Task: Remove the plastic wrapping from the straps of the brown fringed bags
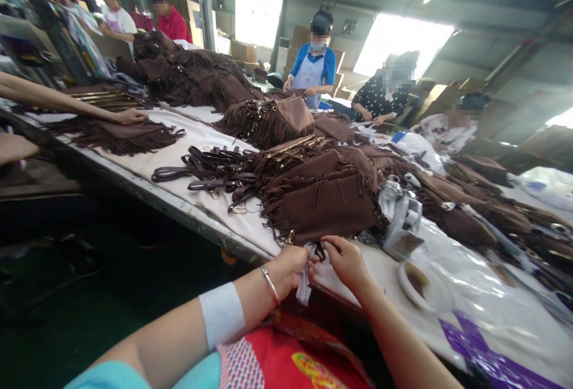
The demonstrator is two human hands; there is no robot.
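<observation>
My left hand (293,266) is closed at the table's front edge, round a dark strap and a strip of white tissue (304,287) that hangs below the fingers. Close to its right, my right hand (344,261) pinches the dark strap (319,252) between thumb and fingers. Just beyond both hands lies a brown fringed bag (331,204), with a gold clasp (290,237) at its near corner. Dark looped straps with gold hooks (215,168) are heaped to the left of the bag.
More brown fringed bags (197,79) are piled along the table (179,198). A roll of tape (421,284) and clear plastic (483,281) lie at right. At left, another person's hand (132,116) touches a bag. Several people work across the table.
</observation>
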